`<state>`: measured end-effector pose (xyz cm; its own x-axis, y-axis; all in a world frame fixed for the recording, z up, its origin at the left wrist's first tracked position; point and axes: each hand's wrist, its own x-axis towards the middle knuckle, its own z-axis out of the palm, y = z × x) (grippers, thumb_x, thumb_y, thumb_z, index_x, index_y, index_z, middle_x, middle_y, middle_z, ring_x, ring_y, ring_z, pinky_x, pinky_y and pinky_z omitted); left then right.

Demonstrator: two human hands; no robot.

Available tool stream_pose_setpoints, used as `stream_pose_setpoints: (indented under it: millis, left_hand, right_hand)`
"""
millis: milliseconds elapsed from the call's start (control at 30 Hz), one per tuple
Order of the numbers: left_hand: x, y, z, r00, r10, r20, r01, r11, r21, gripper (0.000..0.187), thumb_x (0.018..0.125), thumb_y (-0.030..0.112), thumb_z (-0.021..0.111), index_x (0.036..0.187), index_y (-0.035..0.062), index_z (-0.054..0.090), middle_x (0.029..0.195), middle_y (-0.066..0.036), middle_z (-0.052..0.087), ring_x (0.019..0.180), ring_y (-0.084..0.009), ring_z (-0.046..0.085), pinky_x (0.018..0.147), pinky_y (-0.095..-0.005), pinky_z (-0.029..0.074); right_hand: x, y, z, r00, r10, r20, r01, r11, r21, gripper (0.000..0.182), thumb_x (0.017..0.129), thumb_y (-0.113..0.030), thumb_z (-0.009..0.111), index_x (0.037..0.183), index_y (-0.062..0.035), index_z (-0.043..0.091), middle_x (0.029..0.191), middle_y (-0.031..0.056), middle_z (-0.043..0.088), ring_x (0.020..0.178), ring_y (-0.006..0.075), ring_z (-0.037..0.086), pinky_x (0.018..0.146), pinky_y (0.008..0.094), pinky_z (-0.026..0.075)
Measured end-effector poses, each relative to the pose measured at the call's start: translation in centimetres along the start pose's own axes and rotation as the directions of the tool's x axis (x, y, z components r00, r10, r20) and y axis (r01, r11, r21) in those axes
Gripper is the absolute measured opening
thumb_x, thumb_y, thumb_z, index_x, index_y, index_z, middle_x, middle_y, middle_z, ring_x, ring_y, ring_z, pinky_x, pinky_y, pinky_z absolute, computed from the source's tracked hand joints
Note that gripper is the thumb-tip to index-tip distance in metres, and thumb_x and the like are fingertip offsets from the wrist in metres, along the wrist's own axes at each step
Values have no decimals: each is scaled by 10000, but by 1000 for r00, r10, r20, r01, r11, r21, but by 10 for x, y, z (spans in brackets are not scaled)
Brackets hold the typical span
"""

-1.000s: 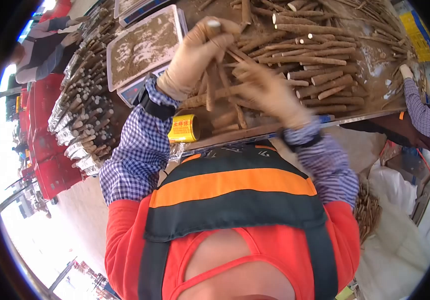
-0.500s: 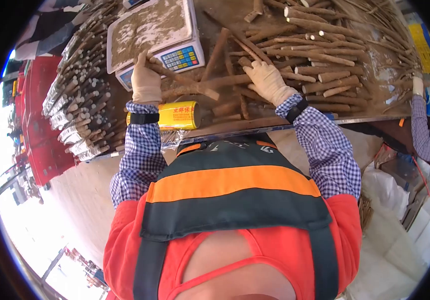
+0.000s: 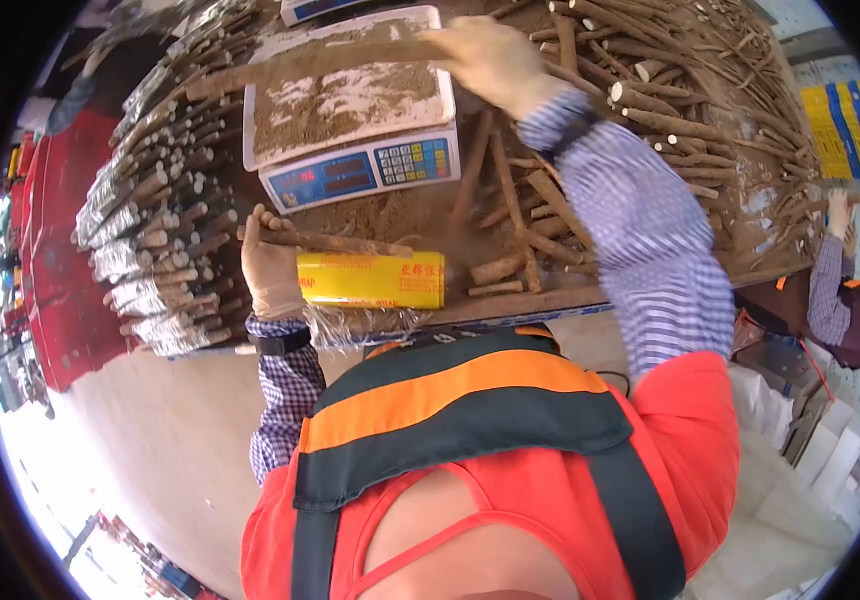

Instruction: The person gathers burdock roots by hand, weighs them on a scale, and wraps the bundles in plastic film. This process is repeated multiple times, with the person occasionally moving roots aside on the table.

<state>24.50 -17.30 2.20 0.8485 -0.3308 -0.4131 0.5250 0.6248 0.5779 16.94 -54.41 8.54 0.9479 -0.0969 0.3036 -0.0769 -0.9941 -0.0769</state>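
My right hand (image 3: 495, 62), gloved and closed, grips one end of a long brown root (image 3: 325, 64), blurred by motion. The root stretches leftward above the dirt-covered pan of a digital scale (image 3: 350, 120). Lower left, my gloved left hand (image 3: 270, 265) is closed around a shorter root (image 3: 340, 242). This root points right, just above a yellow roll of plastic wrap (image 3: 370, 280) at the table's front edge. Clear film hangs below the roll.
Wrapped bundles of roots (image 3: 155, 250) with pale cut ends are stacked at the left. Loose roots (image 3: 670, 120) cover the table's right side. Another person's sleeve (image 3: 828, 280) shows at the far right, near a yellow and blue package (image 3: 850, 130). Red fabric (image 3: 75, 250) hangs at left.
My right hand has left the root pile and moved up and left, now carrying a long root over the scale. My left hand keeps a root, and the view has shifted.
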Motion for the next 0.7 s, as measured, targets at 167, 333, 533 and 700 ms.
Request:
stream_pose_setpoints:
  millis: [167, 333, 533, 700]
  left_hand:
    - [24, -9, 7, 988, -129, 87, 124, 990, 60, 141, 975, 153, 564, 1018, 21, 592, 851, -18, 551, 776, -142, 524, 800, -276, 461]
    - [36, -19, 7, 984, -178, 9, 176, 982, 72, 71, 949, 110, 595, 969, 41, 595, 829, -14, 559, 747, -136, 530, 759, -287, 473]
    - [36, -71, -3, 924, -382, 10, 381, 923, 61, 93, 954, 111, 582, 961, 18, 588, 790, -30, 566, 732, -167, 545, 778, -334, 490]
    - [17, -112, -13, 906, -318, 279, 50, 736, 675, 79, 899, 85, 608, 958, 33, 616, 866, -68, 642, 836, -212, 612, 834, -318, 496]
  right_hand:
    - [24, -17, 53, 995, -84, 51, 92, 980, -174, 391, 881, -359, 625, 1223, -170, 609, 1078, 66, 636, 1022, 238, 612, 853, 379, 512]
    - [-86, 14, 28, 831, 550, 80, -556, 827, 87, 447, 908, -347, 601, 1293, -135, 517, 1154, 99, 630, 1080, 288, 593, 860, 407, 514]
    - [-150, 56, 66, 685, 645, 340, -623, 760, -186, 473, 933, -304, 539, 1358, -114, 453, 1200, 157, 607, 1102, 334, 577, 920, 444, 483]
    - [-177, 46, 55, 665, 575, 477, -586, 797, -144, 454, 947, -310, 486, 1345, -92, 488, 1253, 180, 578, 1133, 354, 559, 952, 445, 461]
